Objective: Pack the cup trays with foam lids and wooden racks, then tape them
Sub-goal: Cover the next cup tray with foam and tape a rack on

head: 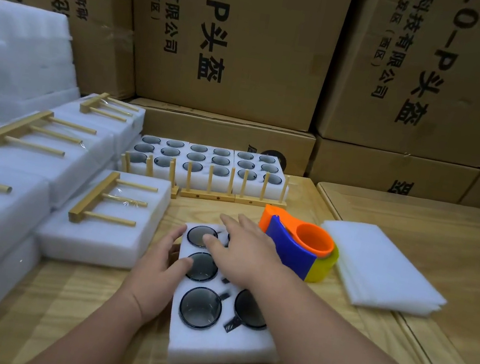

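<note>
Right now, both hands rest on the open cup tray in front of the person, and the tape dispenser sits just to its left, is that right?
Not quite: the head view shows the tape dispenser just right of the cup tray, not left. The left hand and right hand do rest on it.

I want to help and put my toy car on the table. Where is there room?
Free: the bare wood right of the foam lid stack, and the strip between the tape dispenser and the standing wooden racks. Crowded: the left, full of packed foam trays, and the middle, where both hands rest on the cup tray.
</note>
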Tool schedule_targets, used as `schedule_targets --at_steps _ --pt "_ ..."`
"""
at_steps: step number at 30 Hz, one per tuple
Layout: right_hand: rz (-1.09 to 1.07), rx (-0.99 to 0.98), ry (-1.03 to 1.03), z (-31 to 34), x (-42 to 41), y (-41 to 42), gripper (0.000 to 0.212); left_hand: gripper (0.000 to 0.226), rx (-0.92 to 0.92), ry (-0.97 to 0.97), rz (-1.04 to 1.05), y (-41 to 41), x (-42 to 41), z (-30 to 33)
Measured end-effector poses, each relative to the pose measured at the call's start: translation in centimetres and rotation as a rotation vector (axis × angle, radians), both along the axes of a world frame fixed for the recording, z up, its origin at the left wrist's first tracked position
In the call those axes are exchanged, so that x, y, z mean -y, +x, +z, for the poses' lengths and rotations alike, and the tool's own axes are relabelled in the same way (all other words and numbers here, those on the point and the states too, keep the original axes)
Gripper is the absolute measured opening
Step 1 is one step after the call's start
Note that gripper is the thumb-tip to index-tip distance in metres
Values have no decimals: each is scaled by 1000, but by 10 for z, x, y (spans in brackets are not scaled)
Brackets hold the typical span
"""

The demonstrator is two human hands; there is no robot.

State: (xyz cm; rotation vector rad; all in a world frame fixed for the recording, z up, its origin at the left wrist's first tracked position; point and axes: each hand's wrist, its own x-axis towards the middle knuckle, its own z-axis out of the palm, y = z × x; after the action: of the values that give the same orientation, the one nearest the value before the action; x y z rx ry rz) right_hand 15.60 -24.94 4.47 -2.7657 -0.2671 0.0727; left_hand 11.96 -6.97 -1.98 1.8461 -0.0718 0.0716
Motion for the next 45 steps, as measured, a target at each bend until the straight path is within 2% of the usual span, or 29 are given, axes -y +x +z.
schedule_targets --at_steps 3,9,14,16,21,26,30,34,37,39,43,45 --pt "5 -28 -116 -4 -3 5 77 58 21 22 -3 -1 -1 1" --pt "20 9 -124 -7 3 -10 74 59 49 -26 4 -2 0 1" --pt "53 0 -102 -5 7 -27 71 78 36 68 -16 -2 -1 3" --pt "68 37 -49 0 13 -33 64 82 35 96 -17 -2 -2 4" --pt "65 278 82 12 45 -52 29 83 45 103 -9 -3 0 6" --pt "-58 412 235 23 99 -49 26 70 46 109 3 -6 2 6" --pt "-271 499 379 26 156 -25 25 71 42 109 12 -7 2 8" --pt "-518 440 324 17 217 -1 15 74 44 113 14 -8 2 9" --pt "-699 216 69 3 255 10 66 72 43 114 13 -8 2 9" --pt "-783 63 -23 -5 271 11 97 70 38 114 14 -9 2 10" --pt "-837 -18 -17 -14 288 10 126 68 35 109 14 -9 2 10" --pt "-845 -41 21 -17 292 11 132 68 35 110 9 -8 2 10"
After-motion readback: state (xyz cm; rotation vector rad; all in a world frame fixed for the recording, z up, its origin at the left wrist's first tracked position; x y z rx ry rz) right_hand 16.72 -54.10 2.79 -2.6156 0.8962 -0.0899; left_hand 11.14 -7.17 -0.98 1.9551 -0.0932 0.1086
